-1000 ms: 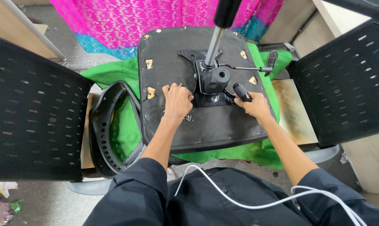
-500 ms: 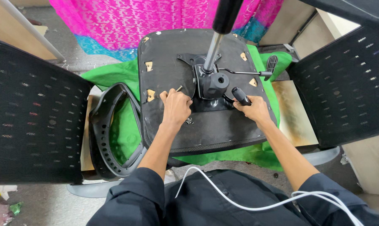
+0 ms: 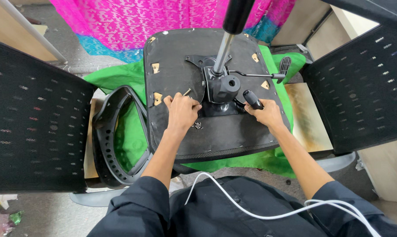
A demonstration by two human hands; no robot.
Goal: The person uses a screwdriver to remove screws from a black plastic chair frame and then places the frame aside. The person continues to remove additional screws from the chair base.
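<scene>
Bright, even daylight; a sharp wide-angle view from above.

Soft light falls evenly, so shadows stay faint, just a thin one under the upturned seat base [image 3: 207, 109] on the green cloth [image 3: 128, 136]. The metal post [image 3: 221, 55] carries a pale sheen. Lines bow outward near the frame edges, and the dark mesh panels [image 3: 32, 131] lose detail in their blacks.
</scene>
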